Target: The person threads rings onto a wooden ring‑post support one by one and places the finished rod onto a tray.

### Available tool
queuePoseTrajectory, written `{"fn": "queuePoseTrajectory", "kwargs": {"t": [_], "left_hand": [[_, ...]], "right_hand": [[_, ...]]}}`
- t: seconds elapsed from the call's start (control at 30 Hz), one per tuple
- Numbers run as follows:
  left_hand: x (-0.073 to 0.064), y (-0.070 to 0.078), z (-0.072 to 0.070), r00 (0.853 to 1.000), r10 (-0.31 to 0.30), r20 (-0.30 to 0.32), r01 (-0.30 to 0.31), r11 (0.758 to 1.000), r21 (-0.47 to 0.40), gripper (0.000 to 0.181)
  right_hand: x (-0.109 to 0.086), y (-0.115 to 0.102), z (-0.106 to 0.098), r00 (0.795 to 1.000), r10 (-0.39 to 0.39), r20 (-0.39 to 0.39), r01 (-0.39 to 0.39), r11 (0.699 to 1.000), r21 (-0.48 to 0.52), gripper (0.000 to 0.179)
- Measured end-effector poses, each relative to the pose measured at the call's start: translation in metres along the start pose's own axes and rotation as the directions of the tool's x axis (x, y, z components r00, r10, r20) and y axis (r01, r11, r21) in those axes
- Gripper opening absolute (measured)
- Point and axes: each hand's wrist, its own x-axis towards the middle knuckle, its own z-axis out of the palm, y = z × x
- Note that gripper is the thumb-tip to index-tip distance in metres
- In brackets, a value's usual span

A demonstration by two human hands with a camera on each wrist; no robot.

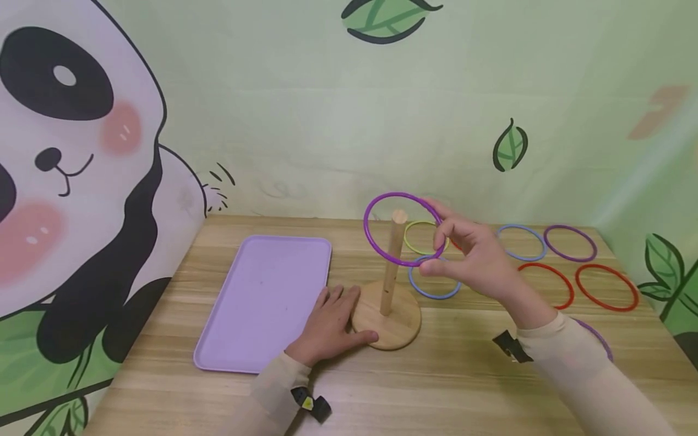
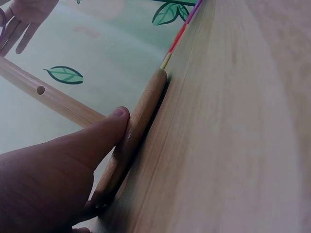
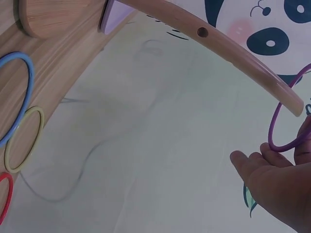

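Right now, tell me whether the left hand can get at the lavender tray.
Probably yes: the left hand touches the wooden base, close to the right edge of the lavender tray, and nothing visible blocks the way between; it would just have to leave the base.

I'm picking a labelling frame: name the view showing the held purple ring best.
The head view: the purple ring shows nearly whole, held in the right hand. The right wrist view crops it at the right edge; the left wrist view catches only a sliver.
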Motion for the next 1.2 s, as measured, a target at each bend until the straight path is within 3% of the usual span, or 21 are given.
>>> {"fn": "queuePoseTrajectory", "kwargs": {"t": [0.3,0.53,0.67,1.0,1.2], "left_hand": [[0.001,-0.002,0.002,1.0,0.015,0.014,-0.016,0.999,0.052,0.104],[0.002,-0.002,0.002,1.0,0.016,0.011,-0.017,0.998,0.054,0.103],[0.001,-0.002,0.002,1.0,0.018,0.009,-0.018,0.998,0.056,0.104],[0.002,-0.001,0.002,1.0,0.01,0.016,-0.011,0.999,0.049,0.105],[0.0,-0.001,0.003,1.0,0.008,0.008,-0.008,0.999,0.042,0.105]], "right_hand": [[-0.003,0.009,0.003,0.999,-0.037,0.0,0.036,0.995,-0.089,0.034],[-0.009,0.013,0.007,0.999,0.029,0.015,-0.026,0.983,-0.183,0.03],[-0.014,0.02,0.011,1.0,0.02,0.01,-0.017,0.964,-0.265,0.032],[-0.036,0.05,0.019,0.998,0.068,-0.006,-0.066,0.94,-0.334,0.03],[-0.047,0.066,0.028,0.993,0.115,-0.006,-0.111,0.942,-0.318,0.027]]}}
